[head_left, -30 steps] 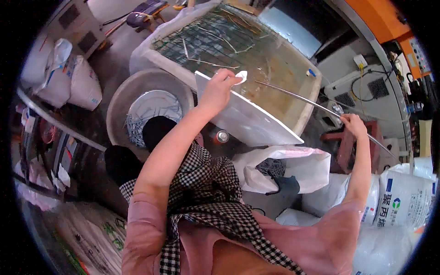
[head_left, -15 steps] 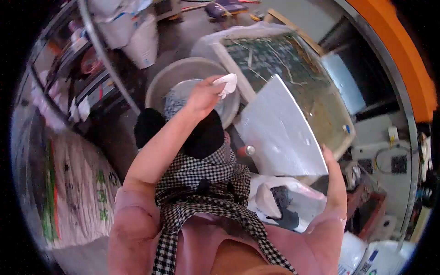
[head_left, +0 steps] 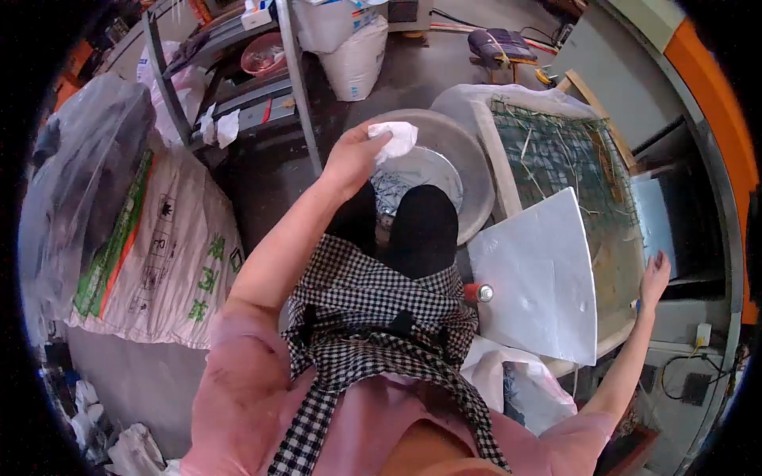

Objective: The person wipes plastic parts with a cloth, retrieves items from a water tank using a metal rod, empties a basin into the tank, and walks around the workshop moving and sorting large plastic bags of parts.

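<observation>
Head view: white cloth or tissue [head_left: 401,138], crumpled, pinched in the left hand [head_left: 355,157], upper centre, overlapping grey basin [head_left: 474,170]; forearm angled up-frame. White board [head_left: 540,274], right of centre, lies between both hands, nearer the right hand [head_left: 655,281]: arm outstretched, fingers loosely parted, nothing visibly held.
</observation>
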Tool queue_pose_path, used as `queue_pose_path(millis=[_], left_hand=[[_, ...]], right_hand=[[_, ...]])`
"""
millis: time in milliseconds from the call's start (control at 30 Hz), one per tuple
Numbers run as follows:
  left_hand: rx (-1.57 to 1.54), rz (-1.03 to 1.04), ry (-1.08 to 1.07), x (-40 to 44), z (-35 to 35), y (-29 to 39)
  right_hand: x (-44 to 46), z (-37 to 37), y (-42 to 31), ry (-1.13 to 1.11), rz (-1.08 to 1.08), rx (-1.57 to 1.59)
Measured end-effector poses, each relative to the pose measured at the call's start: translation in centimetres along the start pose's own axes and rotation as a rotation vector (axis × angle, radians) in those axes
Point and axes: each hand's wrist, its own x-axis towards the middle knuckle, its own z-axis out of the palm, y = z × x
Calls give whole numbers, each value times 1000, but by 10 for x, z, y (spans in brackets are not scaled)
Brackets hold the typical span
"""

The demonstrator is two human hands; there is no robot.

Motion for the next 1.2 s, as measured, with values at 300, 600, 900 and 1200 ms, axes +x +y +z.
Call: queue_pose_path(millis=[300,600,900,1200], left_hand=[[-546,-5,-108,-48,-30,16],[-672,36,143,-93,-77,7],[-669,88,350,-127,-121,-6],[309,394,476,-147,-144,-20]], right_hand=[[-73,76,-375,-853,-295,1000],[-157,110,-521,-770,-586,1140],[-192,146,-569,-812,-653,1211],[-200,171,-592,-1022,-576,1260]])
